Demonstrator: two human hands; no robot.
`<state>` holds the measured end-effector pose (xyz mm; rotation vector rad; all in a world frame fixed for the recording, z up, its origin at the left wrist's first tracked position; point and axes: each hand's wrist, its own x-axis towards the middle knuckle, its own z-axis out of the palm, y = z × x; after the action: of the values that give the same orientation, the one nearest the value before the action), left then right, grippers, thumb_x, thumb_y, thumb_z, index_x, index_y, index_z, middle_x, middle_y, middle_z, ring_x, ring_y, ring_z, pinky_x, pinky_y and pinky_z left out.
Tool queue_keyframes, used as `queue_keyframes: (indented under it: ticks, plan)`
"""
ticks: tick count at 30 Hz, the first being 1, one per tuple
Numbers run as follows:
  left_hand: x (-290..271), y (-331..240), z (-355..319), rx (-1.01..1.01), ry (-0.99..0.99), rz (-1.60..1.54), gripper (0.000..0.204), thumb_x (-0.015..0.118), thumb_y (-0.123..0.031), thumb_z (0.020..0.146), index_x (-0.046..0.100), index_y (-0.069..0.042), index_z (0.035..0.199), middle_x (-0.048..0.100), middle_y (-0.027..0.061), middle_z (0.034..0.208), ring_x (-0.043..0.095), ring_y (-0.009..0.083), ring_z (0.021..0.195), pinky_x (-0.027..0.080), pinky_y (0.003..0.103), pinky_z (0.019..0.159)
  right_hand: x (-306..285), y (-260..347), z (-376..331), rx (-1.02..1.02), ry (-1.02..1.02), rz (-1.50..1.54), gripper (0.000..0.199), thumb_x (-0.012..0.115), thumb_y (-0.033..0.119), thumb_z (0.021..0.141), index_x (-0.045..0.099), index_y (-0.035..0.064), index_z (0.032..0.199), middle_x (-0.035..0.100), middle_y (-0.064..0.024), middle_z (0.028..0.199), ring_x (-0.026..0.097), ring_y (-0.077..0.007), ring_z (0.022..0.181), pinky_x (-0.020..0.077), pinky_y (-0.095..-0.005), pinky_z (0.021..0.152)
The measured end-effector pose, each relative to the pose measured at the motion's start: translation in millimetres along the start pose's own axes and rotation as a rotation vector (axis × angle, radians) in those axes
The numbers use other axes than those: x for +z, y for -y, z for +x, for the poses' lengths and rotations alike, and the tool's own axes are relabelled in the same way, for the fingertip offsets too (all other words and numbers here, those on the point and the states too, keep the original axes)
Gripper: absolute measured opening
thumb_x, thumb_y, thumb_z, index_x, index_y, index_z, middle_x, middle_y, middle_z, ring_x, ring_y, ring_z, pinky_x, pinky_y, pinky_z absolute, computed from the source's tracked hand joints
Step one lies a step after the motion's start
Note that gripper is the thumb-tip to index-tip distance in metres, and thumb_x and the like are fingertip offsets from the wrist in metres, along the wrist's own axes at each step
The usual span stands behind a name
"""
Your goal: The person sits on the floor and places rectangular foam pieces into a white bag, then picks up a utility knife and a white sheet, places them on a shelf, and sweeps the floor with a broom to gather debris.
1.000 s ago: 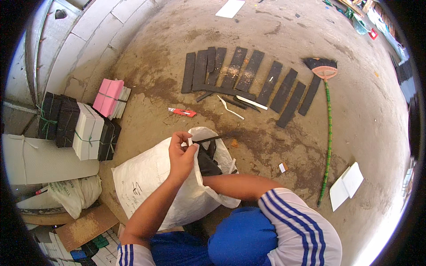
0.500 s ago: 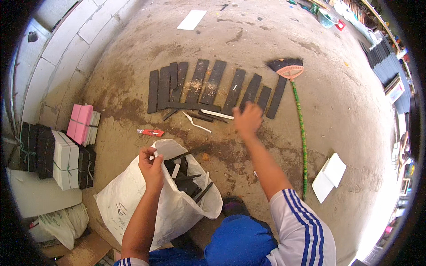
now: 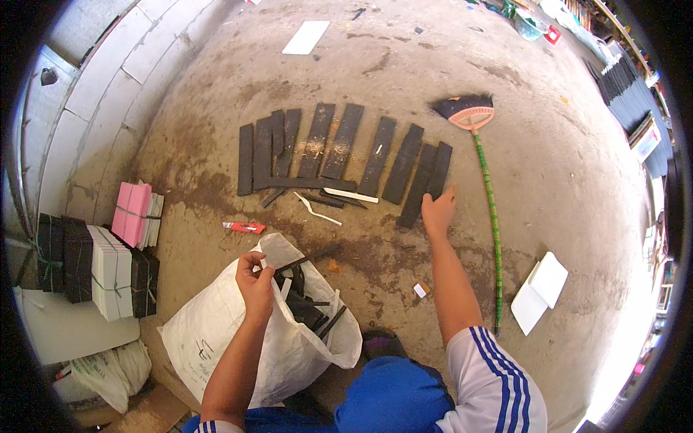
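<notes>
- Black strip (image 3: pixel 442 164), beyond and right of the white sack (image 3: pixel 216 328): shifted away from the broom (image 3: pixel 465 114), now close beside its neighbour, narrowing that gap.
- Hands apart: right hand (image 3: pixel 439 211) at its near end, grip unclear.
- Left hand (image 3: pixel 256 283) pinches the sack's rim.

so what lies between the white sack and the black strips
Head view: a red cutter, a bent white strip, a straight white strip, short black pieces and a small orange scrap.
</notes>
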<state>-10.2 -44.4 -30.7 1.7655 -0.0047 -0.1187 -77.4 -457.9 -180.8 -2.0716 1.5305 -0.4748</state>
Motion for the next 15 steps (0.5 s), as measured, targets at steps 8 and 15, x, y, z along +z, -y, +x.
queue_keyframes:
  ticks: [8, 15]
  plan:
    - [-1, -2, 0, -0.022, -0.01, -0.015, 0.028, 0.064, 0.005, 0.074, 0.06, -0.005, 0.1, 0.055, 0.0007, 0.097, 0.051, 0.0111, 0.09, 0.041, 0.026, 0.079, 18, 46, -27, 0.064, 0.187, -0.176, 0.09, 0.081, 0.034, 0.079, 0.033, 0.0, 0.147, 0.056, -0.0299, 0.132, 0.058, -0.0431, 0.121, 0.0503, -0.0508, 0.099]
    - [-2, -3, -1, 0.0, -0.036, -0.037, 0.027, 0.064, 0.004, 0.075, 0.061, -0.005, 0.101, 0.056, 0.0002, 0.096, 0.052, 0.0109, 0.088, 0.042, 0.026, 0.079, 27, 38, -5, 0.261, 0.327, 0.159, 0.061, 0.08, 0.032, 0.084, 0.053, -0.0022, 0.127, 0.063, -0.0236, 0.122, 0.062, -0.0418, 0.113, 0.049, -0.0502, 0.097]
